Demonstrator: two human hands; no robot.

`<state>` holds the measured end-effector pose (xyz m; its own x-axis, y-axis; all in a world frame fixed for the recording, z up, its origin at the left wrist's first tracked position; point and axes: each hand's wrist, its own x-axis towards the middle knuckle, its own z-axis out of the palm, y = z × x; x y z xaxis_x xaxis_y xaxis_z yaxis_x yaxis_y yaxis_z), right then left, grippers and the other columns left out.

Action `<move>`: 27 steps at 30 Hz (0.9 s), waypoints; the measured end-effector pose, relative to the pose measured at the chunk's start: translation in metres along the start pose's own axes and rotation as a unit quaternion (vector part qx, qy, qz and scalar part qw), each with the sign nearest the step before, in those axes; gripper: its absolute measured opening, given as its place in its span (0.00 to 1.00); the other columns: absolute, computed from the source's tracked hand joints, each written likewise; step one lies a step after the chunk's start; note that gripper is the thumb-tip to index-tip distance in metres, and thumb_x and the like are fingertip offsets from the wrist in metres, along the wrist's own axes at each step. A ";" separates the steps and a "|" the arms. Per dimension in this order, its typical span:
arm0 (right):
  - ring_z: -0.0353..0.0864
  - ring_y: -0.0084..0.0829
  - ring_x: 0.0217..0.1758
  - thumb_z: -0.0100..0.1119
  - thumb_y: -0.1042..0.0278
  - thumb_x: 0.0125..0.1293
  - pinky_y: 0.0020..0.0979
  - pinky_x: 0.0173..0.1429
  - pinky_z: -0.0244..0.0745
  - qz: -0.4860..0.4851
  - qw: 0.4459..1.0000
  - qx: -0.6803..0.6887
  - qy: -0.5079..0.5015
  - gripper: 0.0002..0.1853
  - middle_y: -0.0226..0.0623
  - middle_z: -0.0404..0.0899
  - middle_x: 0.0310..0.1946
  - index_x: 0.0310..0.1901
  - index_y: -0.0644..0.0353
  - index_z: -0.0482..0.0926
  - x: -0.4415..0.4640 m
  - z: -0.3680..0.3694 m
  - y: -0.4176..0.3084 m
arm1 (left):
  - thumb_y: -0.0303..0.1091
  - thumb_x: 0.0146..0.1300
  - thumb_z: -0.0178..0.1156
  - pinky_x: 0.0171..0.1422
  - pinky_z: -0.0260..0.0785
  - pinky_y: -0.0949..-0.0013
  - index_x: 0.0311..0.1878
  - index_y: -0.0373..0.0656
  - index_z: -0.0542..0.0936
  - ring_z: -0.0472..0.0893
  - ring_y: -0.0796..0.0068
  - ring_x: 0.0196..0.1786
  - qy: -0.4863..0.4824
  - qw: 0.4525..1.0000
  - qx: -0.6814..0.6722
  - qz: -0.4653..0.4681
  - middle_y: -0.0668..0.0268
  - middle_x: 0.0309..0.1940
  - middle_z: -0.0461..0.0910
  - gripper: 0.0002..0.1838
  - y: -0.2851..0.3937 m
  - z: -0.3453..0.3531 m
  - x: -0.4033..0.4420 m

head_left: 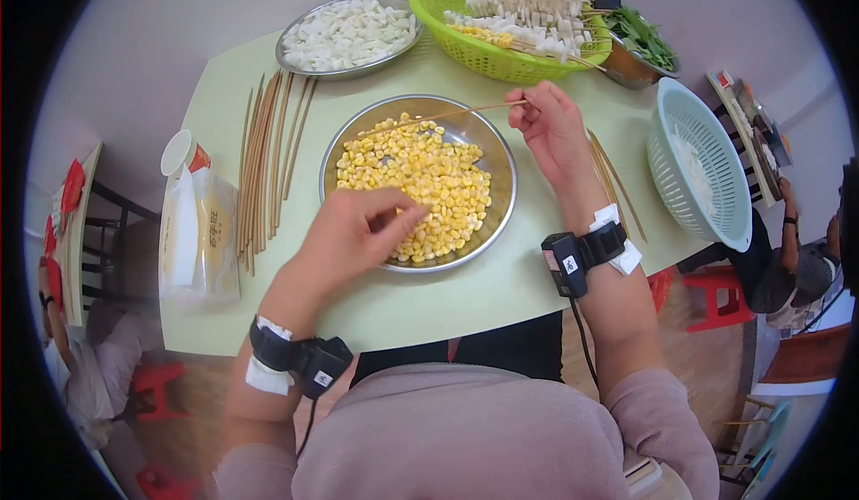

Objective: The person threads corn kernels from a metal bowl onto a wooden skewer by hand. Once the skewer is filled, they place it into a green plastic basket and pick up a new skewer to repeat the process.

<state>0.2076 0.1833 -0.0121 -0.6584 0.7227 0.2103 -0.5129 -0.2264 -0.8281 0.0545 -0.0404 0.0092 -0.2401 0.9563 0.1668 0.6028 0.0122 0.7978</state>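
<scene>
A steel bowl [507, 198] of yellow corn kernels [447, 196] sits at the middle of the table. My right hand [548, 129], right of the bowl, pinches the end of a thin wooden skewer [447, 114], which reaches left across the bowl to the kernels. Over the lower left part of the bowl is my left hand [371, 225], with its thumb and forefinger close together above the kernels. Whether a kernel lies between those fingertips is hidden.
Loose skewers [259, 178] lie left of the bowl, others [617, 187] at right. A tissue pack [215, 232] and paper cup [179, 153] stand left. Behind are a white-filled tray [349, 37] and green basket [483, 57]; a blue basket [702, 169] is right. People sit at both sides.
</scene>
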 end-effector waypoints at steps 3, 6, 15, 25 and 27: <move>0.77 0.25 0.27 0.52 0.73 0.62 0.25 0.36 0.73 -0.012 1.000 0.004 0.002 0.06 0.41 0.79 0.32 0.27 0.58 0.69 0.000 0.003 0.000 | 0.35 0.60 0.57 0.24 0.63 0.82 0.31 0.36 0.78 0.73 0.86 0.21 0.087 0.994 -0.062 -0.032 0.72 0.19 0.75 0.11 -0.002 -0.011 0.006; 0.77 0.26 0.26 0.53 0.73 0.61 0.25 0.35 0.73 -0.039 0.999 0.007 0.018 0.06 0.39 0.79 0.30 0.27 0.58 0.70 0.004 0.009 -0.010 | 0.40 0.60 0.58 0.22 0.56 0.82 0.26 0.38 0.77 0.66 0.88 0.19 0.179 0.973 -0.118 -0.090 0.74 0.15 0.71 0.14 0.011 -0.039 0.018; 0.79 0.25 0.28 0.53 0.72 0.61 0.24 0.35 0.74 -0.182 0.981 -0.068 -0.011 0.06 0.40 0.79 0.29 0.27 0.61 0.72 0.023 0.042 -0.065 | 0.38 0.66 0.50 0.27 0.58 0.83 0.35 0.39 0.74 0.67 0.88 0.24 0.193 0.973 -0.092 0.082 0.75 0.20 0.68 0.11 0.012 -0.036 0.048; 0.79 0.25 0.26 0.47 0.65 0.67 0.22 0.29 0.75 -0.088 0.994 -0.056 -0.010 0.10 0.36 0.76 0.24 0.32 0.63 0.70 0.023 0.108 -0.076 | 0.41 0.67 0.48 0.25 0.54 0.85 0.36 0.42 0.74 0.65 0.89 0.21 0.113 0.949 -0.296 -0.008 0.75 0.18 0.70 0.12 -0.009 -0.016 0.048; 0.79 0.25 0.30 0.50 0.69 0.65 0.24 0.35 0.74 -0.114 0.969 -0.185 -0.119 0.07 0.39 0.79 0.31 0.35 0.64 0.74 0.029 0.099 -0.066 | 0.41 0.67 0.48 0.25 0.54 0.85 0.36 0.42 0.74 0.66 0.89 0.21 0.109 0.939 -0.325 -0.013 0.75 0.18 0.70 0.13 -0.011 -0.014 0.048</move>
<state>0.1679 0.1542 0.1005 -0.6815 0.5460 0.4873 -0.4562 0.2037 -0.8663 0.0259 0.0016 0.0168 -0.4415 0.8746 0.2002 0.0194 -0.2138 0.9767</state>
